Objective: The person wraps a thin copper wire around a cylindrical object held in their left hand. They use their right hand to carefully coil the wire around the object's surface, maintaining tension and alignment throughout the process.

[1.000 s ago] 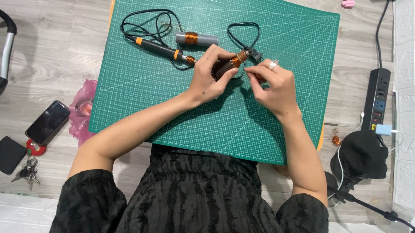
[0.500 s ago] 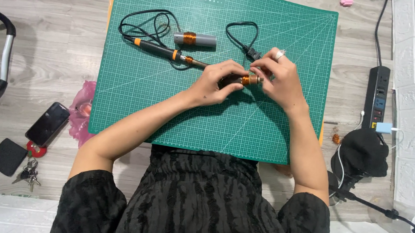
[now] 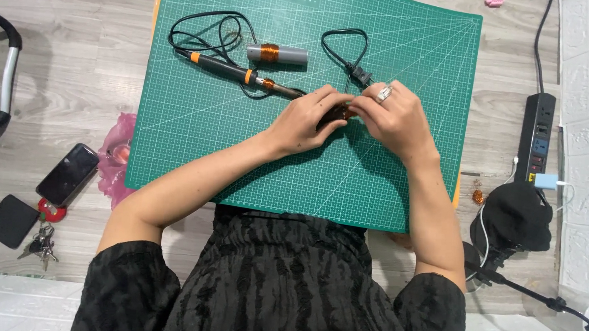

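Near the middle of the frame, the left hand [image 3: 305,119] and the right hand [image 3: 394,117] meet over a green, white-gridded rubbery cutting mat [image 3: 188,140] that lies on a pale grey wood-grain tabletop [image 3: 65,59]. Between them sits a small dark object with a hint of copper-coloured winding [image 3: 341,113], mostly hidden; the fingers of both hands are curled narrowly and pinch it from either side, just above the mat. The right hand wears a silver ring [image 3: 383,93]. Just to the upper left of the hands lies a slim black soldering iron with orange bands [image 3: 235,72], its metal tip pointing toward the left hand and its thin black cord [image 3: 204,30] looped behind it. Above it rests a grey plastic tube wrapped at its middle with shiny copper wire [image 3: 277,54]. A black two-pin plug on a looped cable [image 3: 358,73] lies beside the right hand. At the left edge of the frame are a black smartphone [image 3: 67,174], a crumpled pink plastic bag [image 3: 115,159], a flat black pouch [image 3: 11,220] and a bunch of metal keys [image 3: 40,246]. At the right edge stands a black power strip [image 3: 536,134].
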